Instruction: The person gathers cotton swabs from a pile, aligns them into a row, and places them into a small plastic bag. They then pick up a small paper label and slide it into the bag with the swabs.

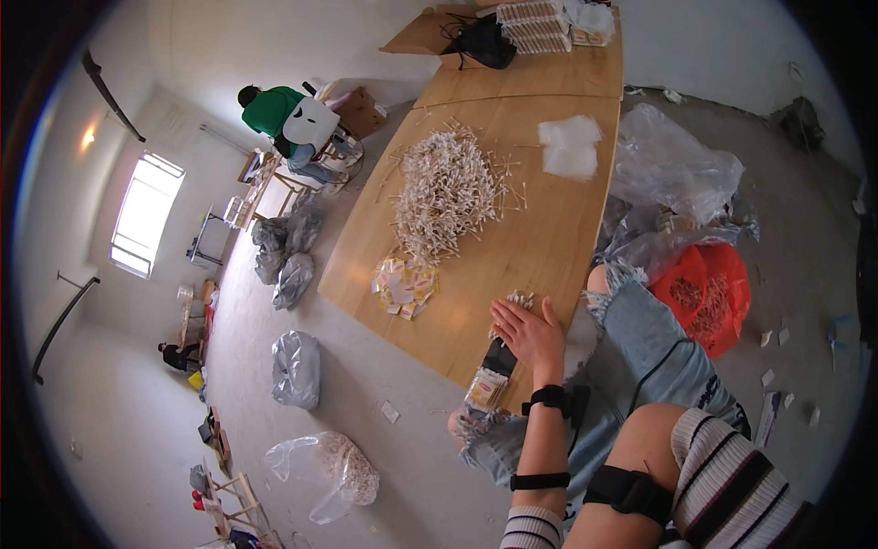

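My left hand (532,337) is at the table's near edge, fingers stretched out and thumb apart. It lies over a narrow black holder (499,356) and partly hides it. Loose cotton swabs (520,299) poke out just beyond my fingers. At the holder's near end sits a small clear pack of cotton swabs (486,389) with a yellow and white label. My bent right arm shows at the lower right, a black strap around it, but its hand is out of view. Farther up the wooden table (558,240) spreads a big heap of cotton swabs (446,194).
Printed cards (405,285) lie left of me; clear plastic bags (569,146) lie farther back. Stacked packs (533,26) stand at the table's far end. On the floor are a red bag of swabs (702,297) and a clear bag (334,476). A person in green (273,112) sits far left.
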A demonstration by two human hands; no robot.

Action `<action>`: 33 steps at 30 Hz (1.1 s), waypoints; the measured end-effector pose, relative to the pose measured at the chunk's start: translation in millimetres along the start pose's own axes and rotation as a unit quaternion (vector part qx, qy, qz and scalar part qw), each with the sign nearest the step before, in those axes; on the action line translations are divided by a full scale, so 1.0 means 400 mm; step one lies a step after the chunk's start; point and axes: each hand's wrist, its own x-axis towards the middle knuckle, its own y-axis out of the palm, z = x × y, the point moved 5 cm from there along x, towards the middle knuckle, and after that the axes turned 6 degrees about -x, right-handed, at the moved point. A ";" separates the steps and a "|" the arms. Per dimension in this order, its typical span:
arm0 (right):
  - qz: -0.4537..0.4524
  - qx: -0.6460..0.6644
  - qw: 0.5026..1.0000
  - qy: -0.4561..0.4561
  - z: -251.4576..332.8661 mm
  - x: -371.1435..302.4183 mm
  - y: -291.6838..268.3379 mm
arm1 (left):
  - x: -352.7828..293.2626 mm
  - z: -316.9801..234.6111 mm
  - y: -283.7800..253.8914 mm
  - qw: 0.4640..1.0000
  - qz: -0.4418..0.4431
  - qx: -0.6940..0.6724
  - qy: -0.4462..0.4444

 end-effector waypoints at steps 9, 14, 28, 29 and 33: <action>-0.058 0.046 0.997 -0.016 -0.005 -0.045 -0.121 | 0.004 0.021 -0.006 1.000 0.005 0.013 -0.008; -0.092 0.065 0.993 -0.023 0.006 -0.074 -0.203 | 0.003 0.019 -0.001 1.000 0.006 0.012 -0.007; -0.198 0.126 0.971 -0.048 0.041 -0.155 -0.423 | -0.001 0.012 -0.013 1.000 -0.003 0.019 -0.005; -0.209 0.130 0.968 -0.051 0.045 -0.167 -0.440 | -0.002 0.007 -0.017 1.000 -0.003 0.017 -0.005; -0.252 0.139 0.956 -0.055 0.059 -0.227 -0.494 | -0.005 -0.012 -0.030 1.000 -0.006 0.007 -0.002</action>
